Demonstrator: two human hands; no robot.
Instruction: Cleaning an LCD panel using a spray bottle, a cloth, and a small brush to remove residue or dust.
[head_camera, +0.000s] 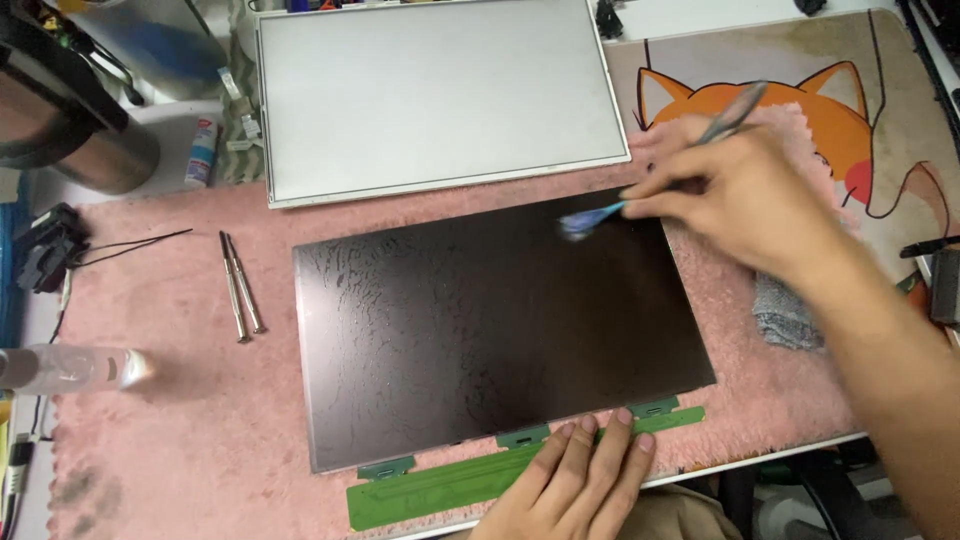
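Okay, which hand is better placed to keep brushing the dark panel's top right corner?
Right. The right hand already holds the brush there, while the left hand presses the dark panel at its near edge.

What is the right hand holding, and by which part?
The right hand holds a slim grey-handled brush with blue bristles, its grip on the middle of the handle, bristles touching the dark flat panel.

Right hand (745, 190) holds brush (640, 170) on dark panel (480, 320); left hand (575, 480) presses green strip (440, 490).

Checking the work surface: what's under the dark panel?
The dark panel lies on a pink fuzzy mat; a green circuit strip shows at its near edge. Anything directly beneath is covered.
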